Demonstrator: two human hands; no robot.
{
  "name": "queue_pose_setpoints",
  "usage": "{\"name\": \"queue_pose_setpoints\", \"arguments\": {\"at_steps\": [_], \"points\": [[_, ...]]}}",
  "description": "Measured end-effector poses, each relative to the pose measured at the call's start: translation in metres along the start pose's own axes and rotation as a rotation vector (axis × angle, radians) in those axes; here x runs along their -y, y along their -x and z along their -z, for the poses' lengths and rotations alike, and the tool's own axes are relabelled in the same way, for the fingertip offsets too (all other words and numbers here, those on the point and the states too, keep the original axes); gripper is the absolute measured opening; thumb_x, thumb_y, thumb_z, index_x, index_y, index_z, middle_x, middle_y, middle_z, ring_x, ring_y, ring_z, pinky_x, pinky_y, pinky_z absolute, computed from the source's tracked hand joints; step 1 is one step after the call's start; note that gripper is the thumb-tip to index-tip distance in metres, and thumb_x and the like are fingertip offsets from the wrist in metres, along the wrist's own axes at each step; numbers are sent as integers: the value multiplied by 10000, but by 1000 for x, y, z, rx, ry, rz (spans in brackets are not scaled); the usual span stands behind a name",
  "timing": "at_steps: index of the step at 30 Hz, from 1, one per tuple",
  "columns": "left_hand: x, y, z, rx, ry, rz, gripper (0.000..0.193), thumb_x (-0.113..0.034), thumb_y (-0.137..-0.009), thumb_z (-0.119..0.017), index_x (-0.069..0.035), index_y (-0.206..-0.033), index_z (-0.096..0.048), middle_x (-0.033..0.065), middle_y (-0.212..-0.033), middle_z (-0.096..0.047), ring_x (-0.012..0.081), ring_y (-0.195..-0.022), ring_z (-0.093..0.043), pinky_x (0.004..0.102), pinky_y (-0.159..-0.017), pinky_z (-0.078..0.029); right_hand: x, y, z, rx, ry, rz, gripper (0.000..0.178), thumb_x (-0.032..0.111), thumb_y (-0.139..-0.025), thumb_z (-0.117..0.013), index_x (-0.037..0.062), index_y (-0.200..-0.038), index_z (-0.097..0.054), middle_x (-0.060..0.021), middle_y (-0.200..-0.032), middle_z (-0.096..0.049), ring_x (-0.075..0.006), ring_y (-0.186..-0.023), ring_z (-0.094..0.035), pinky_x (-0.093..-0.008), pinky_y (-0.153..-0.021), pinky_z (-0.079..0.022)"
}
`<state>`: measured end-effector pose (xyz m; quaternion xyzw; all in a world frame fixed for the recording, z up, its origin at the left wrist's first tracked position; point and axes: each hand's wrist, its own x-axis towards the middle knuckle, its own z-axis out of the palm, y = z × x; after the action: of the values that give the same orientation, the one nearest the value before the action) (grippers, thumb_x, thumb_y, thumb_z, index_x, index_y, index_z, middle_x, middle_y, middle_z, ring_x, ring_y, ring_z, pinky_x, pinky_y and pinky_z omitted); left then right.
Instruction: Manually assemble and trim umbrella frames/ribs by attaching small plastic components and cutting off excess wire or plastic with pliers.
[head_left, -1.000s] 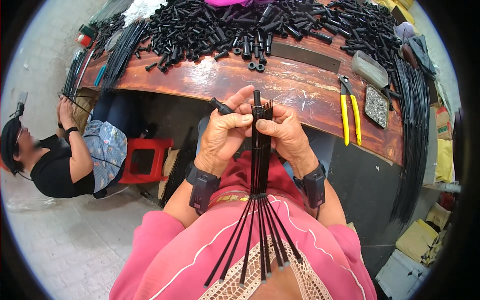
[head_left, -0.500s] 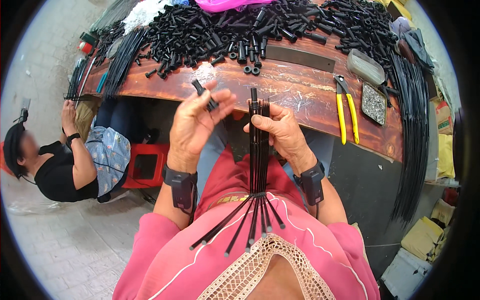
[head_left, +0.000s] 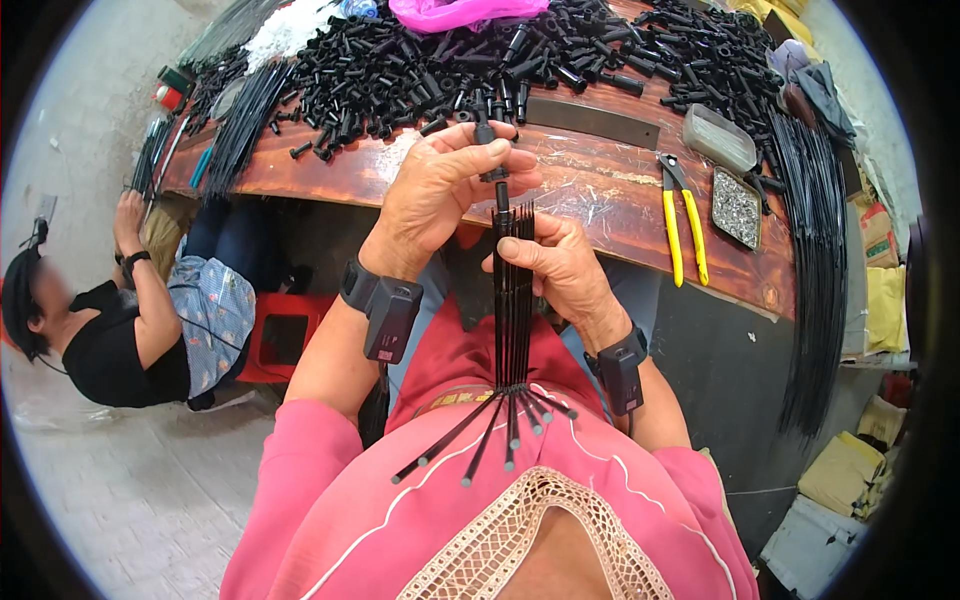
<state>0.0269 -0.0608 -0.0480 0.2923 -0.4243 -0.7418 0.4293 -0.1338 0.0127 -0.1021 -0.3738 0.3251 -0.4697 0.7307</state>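
Above the near edge of the wooden workbench (head_left: 600, 190), the left hand (head_left: 440, 195) pinched a black cap (head_left: 487, 150) directly over the upright rod bundle (head_left: 513, 300), which the right hand (head_left: 560, 270) gripped closed just below.

L hand (head_left: 440, 190): raised fwd, above R, fingers curled, thumb + fingertips pinched together at top.
R hand (head_left: 555, 265): lower, closed in a fist-like grip, thumb laid across front.
L forearm: bare, angled up from lower left, dark wrist band.
R forearm: bare, from lower right, dark band too.
Sleeves: pink, short.
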Motion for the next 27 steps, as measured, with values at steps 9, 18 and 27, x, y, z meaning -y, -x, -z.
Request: {"name": "queue_pose_setpoints", "arguments": {"at_steps": [9, 18, 27], "points": [[3, 5, 1, -3, -55, 15, 305, -142, -898, -640, 13, -1152, -575, 139, -1016, -670, 265, -946, -672, 373, -833, -550, 1, -3, 3, -6, 25, -9, 233, 157, -847, -713, 44, -1040, -650, -112, -807, -711, -38, -525, -580, -143, -387, -346], [0, 7, 11, 9, -157, 14, 362, -97, -881, -647, 25, -1215, -578, 102, -922, -664, 194, -877, -664, 304, -780, -554, -1, -5, 1, -17, 26, -26, 221, 169, -837, -724, 47, -1010, -664, -78, -796, -717, -17, -521, -563, -142, -382, -308], [2, 9, 16, 110, -163, -4, 434, -89, -871, -630, 24, -1279, -531, 108, -957, -660, 191, -895, -665, 260, -722, -548, -4, -5, 3, -24, 69, -30, 214, 161, -830, -731, 43, -997, -666, -88, -797, -718, -16, -512, -554, -144, -380, -308]]}}
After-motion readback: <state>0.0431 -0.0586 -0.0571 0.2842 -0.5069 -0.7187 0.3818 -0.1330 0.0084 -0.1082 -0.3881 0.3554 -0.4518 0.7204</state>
